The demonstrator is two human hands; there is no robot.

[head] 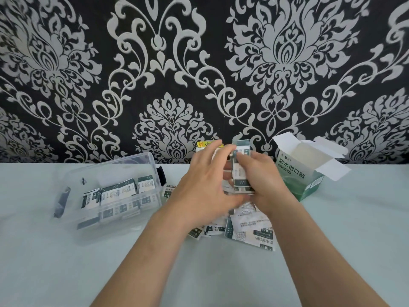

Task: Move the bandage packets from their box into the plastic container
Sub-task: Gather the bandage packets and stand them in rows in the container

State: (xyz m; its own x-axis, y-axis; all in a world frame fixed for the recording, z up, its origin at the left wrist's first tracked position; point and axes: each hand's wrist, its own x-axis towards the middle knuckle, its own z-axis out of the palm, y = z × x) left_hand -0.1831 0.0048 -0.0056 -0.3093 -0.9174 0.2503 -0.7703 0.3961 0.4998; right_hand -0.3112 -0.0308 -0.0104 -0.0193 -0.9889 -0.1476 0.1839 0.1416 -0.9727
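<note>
1 container (124,169), 1 open box (294,171), packets (250,231) uncountable: several in container, one held stack, one loose pile

Packets in three places; box open, container part-filled.
Clear plastic container (106,171) at left, with white-and-dark-green packets (115,192) standing in rows inside. Green-white box (296,173) at right, tilted, top flaps open. Loose packets (250,231) heaped flat between the two. Upright packet stack (242,180) above the heap, gripped by right hand (261,185).
</note>
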